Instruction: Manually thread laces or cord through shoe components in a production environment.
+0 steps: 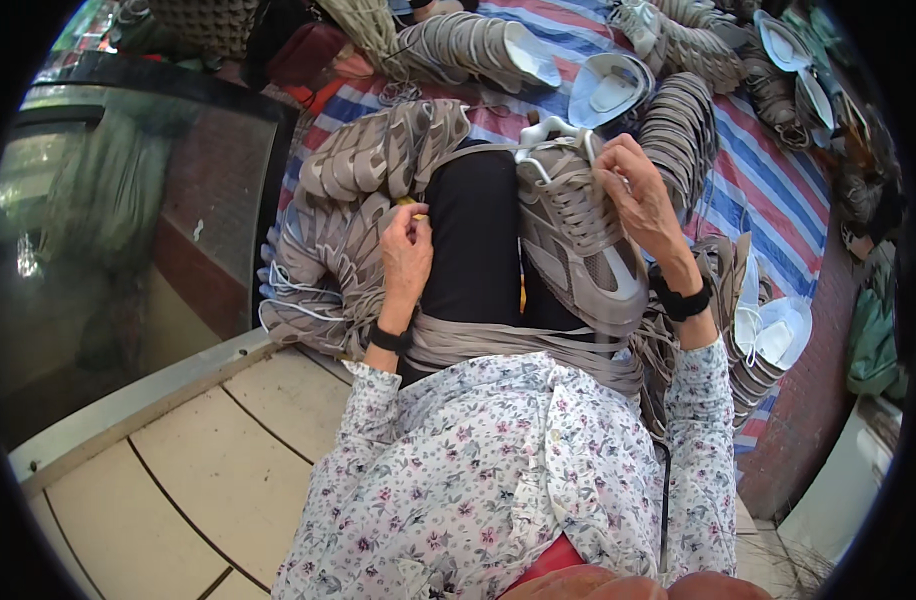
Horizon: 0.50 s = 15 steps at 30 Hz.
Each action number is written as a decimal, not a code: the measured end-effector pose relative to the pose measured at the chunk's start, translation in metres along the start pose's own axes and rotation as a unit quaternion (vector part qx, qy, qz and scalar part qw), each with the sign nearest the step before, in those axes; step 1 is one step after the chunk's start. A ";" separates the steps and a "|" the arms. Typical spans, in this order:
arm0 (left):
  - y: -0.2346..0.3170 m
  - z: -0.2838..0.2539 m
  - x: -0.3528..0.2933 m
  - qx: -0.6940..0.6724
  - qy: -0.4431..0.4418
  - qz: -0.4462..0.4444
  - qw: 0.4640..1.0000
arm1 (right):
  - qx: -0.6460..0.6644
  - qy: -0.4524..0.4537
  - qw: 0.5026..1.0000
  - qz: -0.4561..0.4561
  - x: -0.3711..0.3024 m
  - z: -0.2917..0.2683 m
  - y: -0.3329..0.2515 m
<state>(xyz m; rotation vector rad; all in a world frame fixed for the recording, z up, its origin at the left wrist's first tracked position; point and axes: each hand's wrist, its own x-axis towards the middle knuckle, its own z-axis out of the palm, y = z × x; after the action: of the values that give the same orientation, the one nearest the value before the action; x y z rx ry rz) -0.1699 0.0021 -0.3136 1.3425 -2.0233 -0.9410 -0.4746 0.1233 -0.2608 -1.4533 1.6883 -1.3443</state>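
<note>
A grey-beige sneaker upper point(570, 235) with laces threaded across its tongue rests over my right thigh, toe toward me. My right hand point(640, 195) is beside its collar, fingers bent together in a pinch; what they hold, if anything, is too small to make out. Beside my left thigh is my left hand point(406, 255), its fingers curled in. A small yellow bit point(408, 203) shows at its fingertips, and I cannot tell what it is. A bundle of flat beige laces point(508, 338) lies across my lap.
Nested rows of sneaker uppers point(353, 150) crowd my left side. More stacked uppers point(678, 130) stand on a striped plastic sheet point(768, 200) ahead and to the right. A dark glass panel point(128, 220) in a frame stands at left, above pale floor tiles point(193, 460).
</note>
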 end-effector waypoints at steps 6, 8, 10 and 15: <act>-0.001 0.001 -0.001 0.012 0.009 0.000 1.000 | 0.081 0.005 0.995 0.060 -0.013 -0.004 -0.001; -0.008 0.001 -0.003 -0.009 0.009 -0.012 1.000 | 0.101 0.079 0.984 0.124 -0.017 -0.011 0.004; -0.007 -0.001 -0.003 -0.004 0.017 -0.011 1.000 | 0.117 0.118 0.974 0.156 -0.023 -0.019 0.014; -0.010 -0.001 -0.007 -0.036 0.049 -0.033 0.998 | 0.311 0.279 0.899 0.134 -0.039 -0.036 0.035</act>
<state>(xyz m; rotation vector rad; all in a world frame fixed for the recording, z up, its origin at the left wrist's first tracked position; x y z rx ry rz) -0.1614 0.0057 -0.3211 1.3971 -1.8639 -0.9491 -0.5094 0.1700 -0.2870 -0.4730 1.4702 -2.0076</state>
